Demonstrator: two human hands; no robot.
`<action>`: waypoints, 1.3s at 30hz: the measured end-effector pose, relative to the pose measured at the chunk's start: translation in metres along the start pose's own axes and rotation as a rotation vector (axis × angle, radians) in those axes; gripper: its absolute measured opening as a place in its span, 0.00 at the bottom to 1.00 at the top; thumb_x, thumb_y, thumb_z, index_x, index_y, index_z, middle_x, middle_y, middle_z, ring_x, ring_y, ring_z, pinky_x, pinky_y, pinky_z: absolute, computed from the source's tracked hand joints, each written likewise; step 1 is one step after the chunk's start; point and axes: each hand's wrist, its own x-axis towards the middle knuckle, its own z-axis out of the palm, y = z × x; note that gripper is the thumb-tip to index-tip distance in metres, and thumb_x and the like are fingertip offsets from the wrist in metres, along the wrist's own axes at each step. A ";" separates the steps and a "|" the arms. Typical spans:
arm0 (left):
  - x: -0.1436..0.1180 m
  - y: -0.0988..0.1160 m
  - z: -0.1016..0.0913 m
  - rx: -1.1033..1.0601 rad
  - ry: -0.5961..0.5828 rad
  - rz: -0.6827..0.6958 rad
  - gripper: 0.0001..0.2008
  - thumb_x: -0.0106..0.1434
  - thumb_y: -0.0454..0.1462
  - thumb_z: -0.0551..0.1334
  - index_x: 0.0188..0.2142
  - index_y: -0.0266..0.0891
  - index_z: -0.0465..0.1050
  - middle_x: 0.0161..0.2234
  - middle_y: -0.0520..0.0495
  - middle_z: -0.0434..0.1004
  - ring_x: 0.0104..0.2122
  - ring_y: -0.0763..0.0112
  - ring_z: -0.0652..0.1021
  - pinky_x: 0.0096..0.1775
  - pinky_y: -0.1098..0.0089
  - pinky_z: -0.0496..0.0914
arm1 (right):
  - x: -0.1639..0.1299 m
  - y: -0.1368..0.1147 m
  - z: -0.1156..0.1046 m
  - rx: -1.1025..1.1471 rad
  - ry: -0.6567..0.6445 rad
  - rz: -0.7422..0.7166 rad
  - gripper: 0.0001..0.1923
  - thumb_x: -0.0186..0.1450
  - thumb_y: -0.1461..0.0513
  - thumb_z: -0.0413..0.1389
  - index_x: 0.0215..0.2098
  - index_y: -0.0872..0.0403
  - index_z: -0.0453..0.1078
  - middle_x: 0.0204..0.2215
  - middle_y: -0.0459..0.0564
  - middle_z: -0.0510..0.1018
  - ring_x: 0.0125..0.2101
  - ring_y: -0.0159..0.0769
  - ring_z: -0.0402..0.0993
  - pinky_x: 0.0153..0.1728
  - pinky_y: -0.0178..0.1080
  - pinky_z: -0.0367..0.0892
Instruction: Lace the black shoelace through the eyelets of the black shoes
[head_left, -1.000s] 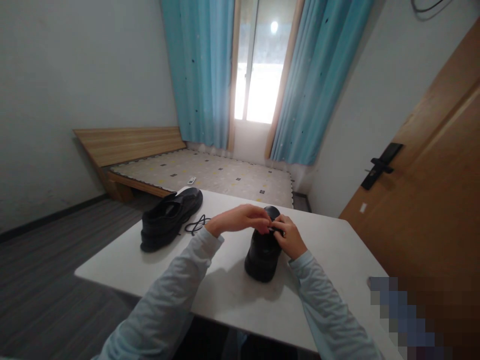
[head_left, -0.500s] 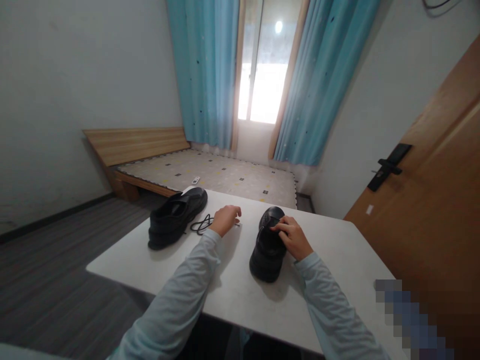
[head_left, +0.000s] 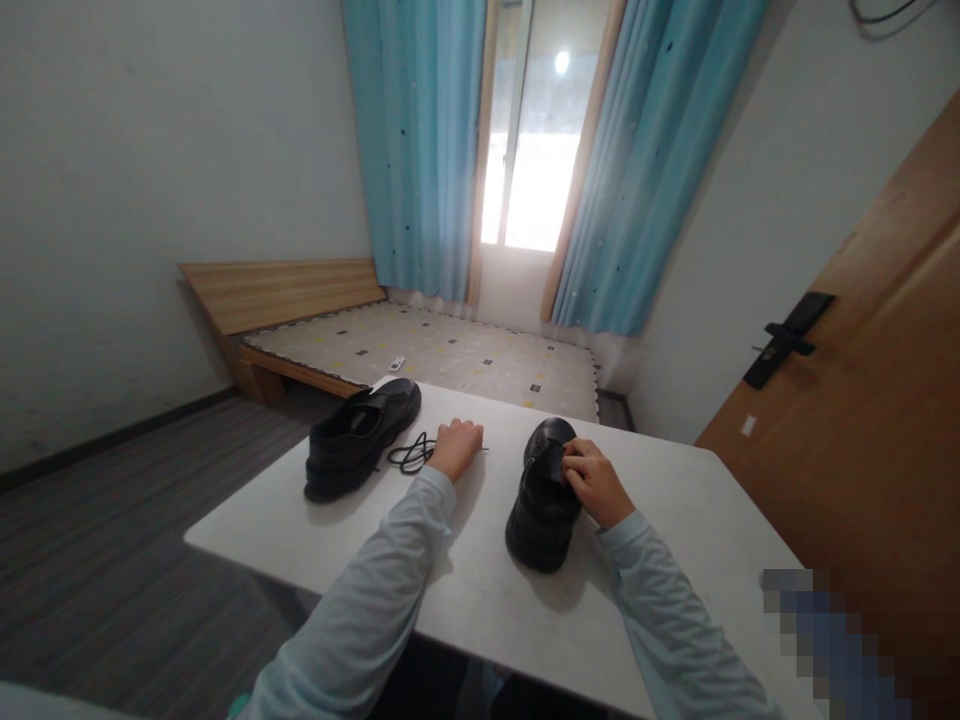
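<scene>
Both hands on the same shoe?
No: the right hand is at the black shoe on the right, while the left hand is apart from it, beside the black lace on the table.

The person's right hand (head_left: 596, 482) pinches a black shoe (head_left: 541, 515) at its tongue, the heel facing the wearer. The left hand (head_left: 457, 448) hovers over or rests on a loose black lace (head_left: 409, 457); which is unclear. Beyond that lies a second shoe (head_left: 352, 450), near the left edge of the white worktop (head_left: 480, 590). Behind stand a bed (head_left: 465, 350), blue curtains (head_left: 420, 150) and a bright window (head_left: 534, 190).
</scene>
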 end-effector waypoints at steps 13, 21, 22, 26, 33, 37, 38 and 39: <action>-0.004 0.042 0.009 -0.842 0.277 0.324 0.07 0.61 0.36 0.57 0.36 0.37 0.73 0.35 0.47 0.77 0.34 0.74 0.76 0.37 0.75 0.71 | 0.000 -0.001 -0.004 0.110 -0.015 -0.016 0.13 0.52 0.70 0.45 0.13 0.52 0.61 0.25 0.50 0.73 0.38 0.39 0.68 0.41 0.41 0.62; -0.007 0.048 0.013 -0.747 0.346 0.416 0.05 0.60 0.35 0.58 0.34 0.37 0.72 0.32 0.49 0.75 0.32 0.75 0.74 0.37 0.74 0.69 | 0.000 -0.010 -0.003 0.218 0.137 0.146 0.09 0.61 0.61 0.48 0.35 0.53 0.69 0.31 0.48 0.76 0.34 0.38 0.72 0.39 0.40 0.65; -0.008 0.048 0.013 -0.750 0.340 0.417 0.05 0.60 0.35 0.58 0.34 0.37 0.72 0.32 0.49 0.75 0.33 0.75 0.74 0.38 0.74 0.69 | 0.001 -0.010 -0.001 0.233 0.154 0.166 0.10 0.61 0.58 0.50 0.38 0.53 0.68 0.31 0.49 0.76 0.34 0.37 0.72 0.39 0.40 0.65; -0.009 0.050 0.012 -0.759 0.279 0.368 0.06 0.61 0.35 0.56 0.35 0.38 0.72 0.33 0.50 0.76 0.34 0.74 0.75 0.39 0.74 0.68 | 0.003 -0.009 0.003 0.189 0.154 0.178 0.17 0.58 0.56 0.54 0.44 0.53 0.66 0.35 0.50 0.75 0.35 0.39 0.71 0.40 0.42 0.65; -0.007 0.045 0.014 -0.658 0.289 0.299 0.07 0.62 0.36 0.56 0.35 0.40 0.73 0.34 0.50 0.77 0.34 0.73 0.75 0.39 0.74 0.67 | 0.002 -0.003 0.005 0.098 0.068 0.128 0.19 0.58 0.59 0.51 0.47 0.52 0.68 0.44 0.53 0.74 0.45 0.44 0.66 0.48 0.49 0.59; -0.007 0.043 0.016 -0.583 0.321 0.299 0.06 0.61 0.36 0.57 0.35 0.40 0.73 0.33 0.49 0.75 0.33 0.73 0.74 0.37 0.74 0.67 | 0.002 0.002 0.008 0.098 0.033 0.167 0.22 0.57 0.59 0.51 0.49 0.56 0.68 0.46 0.55 0.73 0.47 0.46 0.65 0.49 0.50 0.59; -0.006 0.043 0.017 -0.565 0.322 0.294 0.06 0.61 0.36 0.57 0.35 0.40 0.73 0.33 0.49 0.74 0.32 0.73 0.74 0.37 0.74 0.66 | 0.002 0.003 0.008 0.096 0.026 0.159 0.22 0.57 0.59 0.51 0.49 0.56 0.68 0.47 0.55 0.73 0.48 0.46 0.65 0.49 0.50 0.58; -0.006 0.043 0.017 -0.549 0.318 0.289 0.06 0.61 0.36 0.57 0.35 0.40 0.73 0.33 0.49 0.74 0.32 0.73 0.74 0.37 0.74 0.66 | 0.002 0.003 0.009 0.092 0.022 0.152 0.21 0.57 0.59 0.51 0.48 0.56 0.69 0.47 0.55 0.73 0.48 0.45 0.64 0.50 0.50 0.58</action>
